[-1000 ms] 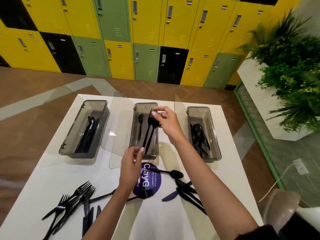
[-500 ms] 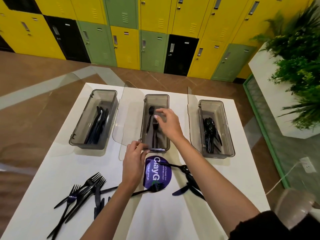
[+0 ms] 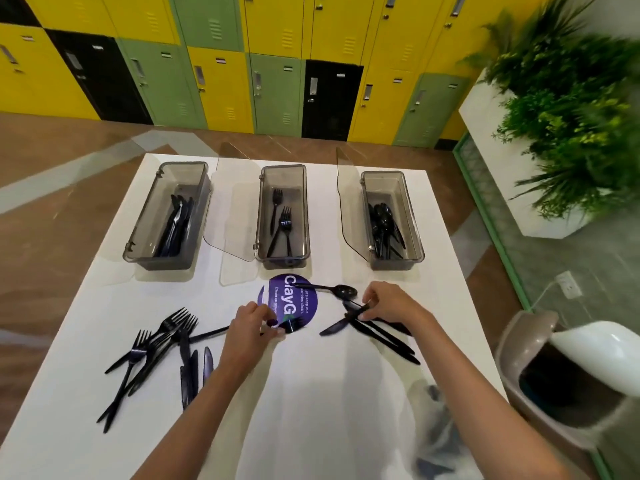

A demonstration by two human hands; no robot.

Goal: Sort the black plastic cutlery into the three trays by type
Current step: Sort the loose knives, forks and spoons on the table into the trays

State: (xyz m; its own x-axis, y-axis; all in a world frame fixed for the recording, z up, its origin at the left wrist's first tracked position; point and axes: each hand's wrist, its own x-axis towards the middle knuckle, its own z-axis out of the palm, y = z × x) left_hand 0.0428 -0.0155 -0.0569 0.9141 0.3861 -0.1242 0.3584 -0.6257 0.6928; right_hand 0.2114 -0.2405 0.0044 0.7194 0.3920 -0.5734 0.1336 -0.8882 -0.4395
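A shared locker area, of the kind found in a workplace or school, is shown. The back wall is lined with banks of metal lockers [image 3: 221, 88] painted yellow, green and black. A white table [image 3: 329, 410] is set on a brown floor [image 3: 52, 161], and a round purple sticker [image 3: 304, 301] asking that pantries be kept clean is fixed to it. A white planter [image 3: 491, 140] of greenery and a swing-lid bin [image 3: 561, 382] are placed alongside.

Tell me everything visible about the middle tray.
The middle tray is a rectangular bin of smoky translucent plastic, standing on the white table just beyond the purple sticker. Its clear lid is swung open to its left. A few black forks lie inside, tines pointing away. The left hand and right hand grip loose cutlery, not it.
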